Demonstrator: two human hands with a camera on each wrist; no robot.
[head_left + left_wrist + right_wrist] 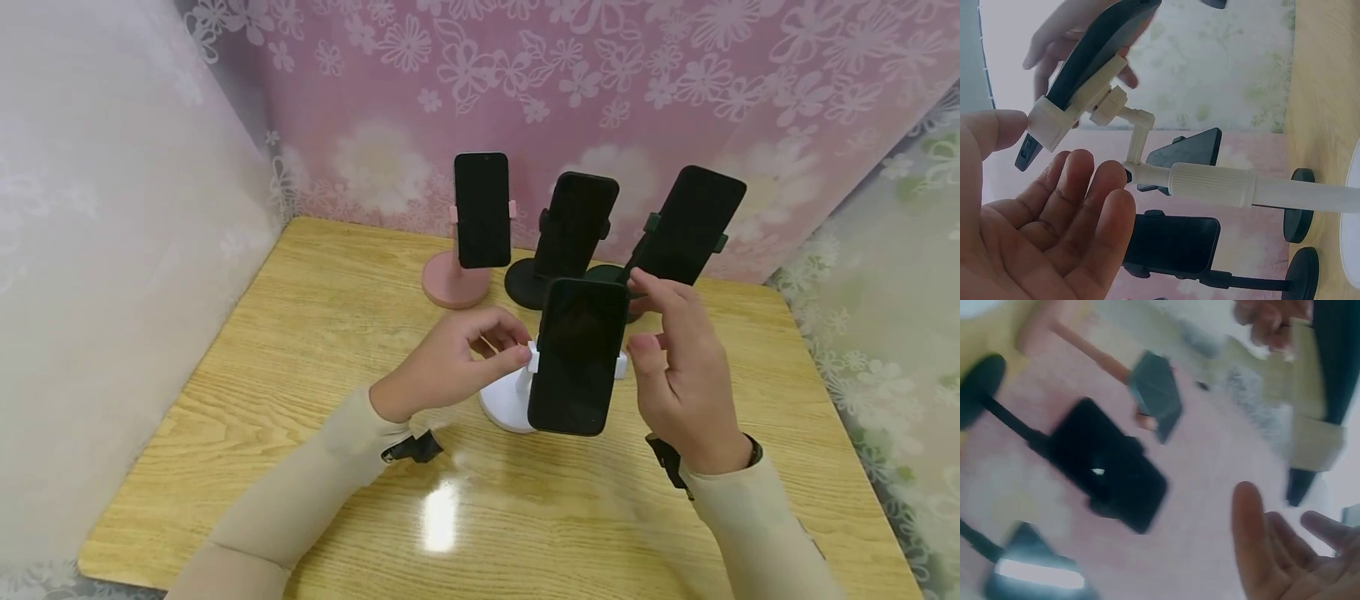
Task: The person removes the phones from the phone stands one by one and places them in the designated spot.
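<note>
A black phone (578,357) sits tilted in the white clamp (1051,124) of a white phone stand (507,402). The left thumb (1001,130) touches or nearly touches the clamp's side, and the other fingers hang relaxed below it. In the head view this left hand (459,357) is left of the phone. Just off the phone's right edge is the right hand (684,367), its fingers spread and nothing held. In the right wrist view a gap shows between that hand (1297,562) and the clamp (1315,442).
Behind stand three more phones in holders: a pink stand (454,282), a black stand (525,283) and a dark green clamp (652,222). The wooden table (337,292) meets a pink floral backdrop (420,108). The right wrist view is blurred.
</note>
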